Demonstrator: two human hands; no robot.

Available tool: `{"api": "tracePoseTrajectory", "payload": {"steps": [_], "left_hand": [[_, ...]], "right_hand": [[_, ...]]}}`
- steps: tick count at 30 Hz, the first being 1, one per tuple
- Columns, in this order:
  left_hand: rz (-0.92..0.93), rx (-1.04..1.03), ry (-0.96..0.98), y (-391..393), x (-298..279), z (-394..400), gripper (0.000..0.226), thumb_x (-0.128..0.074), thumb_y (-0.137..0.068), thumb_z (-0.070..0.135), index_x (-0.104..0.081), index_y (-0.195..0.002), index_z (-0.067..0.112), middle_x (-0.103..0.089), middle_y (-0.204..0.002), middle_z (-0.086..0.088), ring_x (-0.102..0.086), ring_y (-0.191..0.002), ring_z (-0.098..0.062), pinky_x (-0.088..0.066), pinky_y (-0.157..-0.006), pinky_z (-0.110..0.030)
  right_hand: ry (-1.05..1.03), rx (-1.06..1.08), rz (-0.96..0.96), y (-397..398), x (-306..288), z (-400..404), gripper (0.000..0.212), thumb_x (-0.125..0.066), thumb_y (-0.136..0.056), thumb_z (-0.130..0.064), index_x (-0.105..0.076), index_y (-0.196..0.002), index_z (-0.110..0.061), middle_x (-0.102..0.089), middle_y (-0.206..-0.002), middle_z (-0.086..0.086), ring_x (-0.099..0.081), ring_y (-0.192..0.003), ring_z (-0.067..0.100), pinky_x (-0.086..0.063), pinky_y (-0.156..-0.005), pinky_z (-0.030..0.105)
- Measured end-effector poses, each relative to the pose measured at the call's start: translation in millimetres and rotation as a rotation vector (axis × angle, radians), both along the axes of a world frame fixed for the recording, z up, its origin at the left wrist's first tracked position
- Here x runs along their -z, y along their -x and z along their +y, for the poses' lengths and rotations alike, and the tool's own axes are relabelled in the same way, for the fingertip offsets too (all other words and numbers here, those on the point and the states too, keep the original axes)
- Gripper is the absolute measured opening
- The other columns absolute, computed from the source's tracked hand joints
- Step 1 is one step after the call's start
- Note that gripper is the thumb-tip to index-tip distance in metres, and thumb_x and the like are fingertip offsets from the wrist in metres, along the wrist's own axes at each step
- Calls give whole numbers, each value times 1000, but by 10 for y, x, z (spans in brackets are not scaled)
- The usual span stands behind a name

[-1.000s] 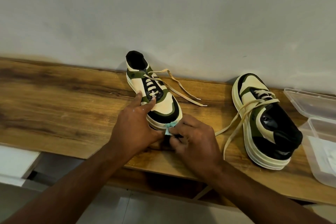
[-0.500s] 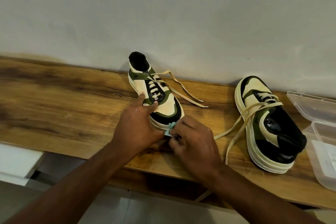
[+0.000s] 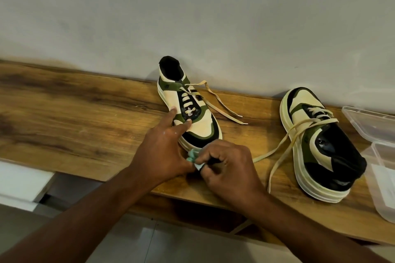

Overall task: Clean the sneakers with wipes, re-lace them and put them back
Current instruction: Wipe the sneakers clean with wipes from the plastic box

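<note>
Two sneakers sit on a wooden shelf against a pale wall. The nearer sneaker stands upright at about 12 o'clock from the hands, heel toward the wall and toe toward the person, its cream laces threaded through the eyelets with the loose ends trailing out toward 3 o'clock on the wood. The left hand rests on this sneaker's side, fingers spread, with the fingertips touching the green panel beside the eyelets and another finger reaching along the cream side. The right hand is just at 3 o'clock of the left, fingers curled, pinching a small crumpled pale-green wipe that presses against the toe edge of the sole. The second sneaker lies well apart at 3 o'clock, toe toward the wall, its laces loose and draped over the side down onto the shelf. At the far 3 o'clock edge stands a clear plastic box with its lid open; something white lies inside, though what it is cannot be told.
</note>
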State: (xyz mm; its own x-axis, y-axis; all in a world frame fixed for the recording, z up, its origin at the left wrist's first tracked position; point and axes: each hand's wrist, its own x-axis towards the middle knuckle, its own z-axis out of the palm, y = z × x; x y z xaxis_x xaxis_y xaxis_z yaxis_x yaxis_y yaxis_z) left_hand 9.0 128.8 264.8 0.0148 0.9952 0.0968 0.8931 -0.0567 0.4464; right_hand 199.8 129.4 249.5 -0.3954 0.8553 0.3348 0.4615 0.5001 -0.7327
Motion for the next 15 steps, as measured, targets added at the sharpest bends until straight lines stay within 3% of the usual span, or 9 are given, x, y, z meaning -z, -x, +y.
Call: {"api": "tracePoseTrajectory", "payload": {"steps": [3, 7, 10, 13, 15], "left_hand": [[-26, 27, -47, -5, 34, -21, 104, -96, -54, 52, -60, -147, 23, -27, -171, -5, -38, -153, -26, -44, -118, -51], [-105, 50, -127, 87, 90, -12, 103, -90, -45, 73, -72, -132, 21, -47, -161, -8, -52, -143, -21, -54, -108, -50], [-170, 110, -125, 191, 119, -2, 114, -76, -39, 93, -74, -129, 23, -48, -160, -4, -53, -142, -16, -56, -106, -48], [-227, 176, -111, 275, 96, -3, 109, -89, -41, 82, -72, -132, 26, -45, -162, 2, -50, -144, -11, -56, -107, -41], [-272, 224, -107, 355, 86, 5, 104, -96, -44, 70, -72, -134, 24, -44, -163, 2, -49, -144, -8, -56, -105, -34]], "right_hand": [[-21, 42, 11, -23, -51, 5, 21, -89, -72, -5, -79, -81, -21, -72, -84, -15, -69, -78, 3, -59, -67, 20], [-23, 105, 3, -134, -222, 14, 22, -90, -72, -8, -77, -79, -24, -71, -80, -16, -69, -75, 4, -58, -62, 22], [20, 245, 61, -291, -317, 125, 23, -89, -75, -8, -76, -78, -27, -73, -80, -16, -71, -74, 4, -60, -61, 24], [37, 373, 38, -406, -321, 253, 24, -89, -75, -8, -76, -77, -28, -72, -78, -18, -70, -73, 0, -60, -62, 20], [111, 342, 8, -386, -262, 267, 22, -89, -76, -10, -77, -78, -28, -73, -78, -17, -69, -74, -2, -60, -64, 20]]}}
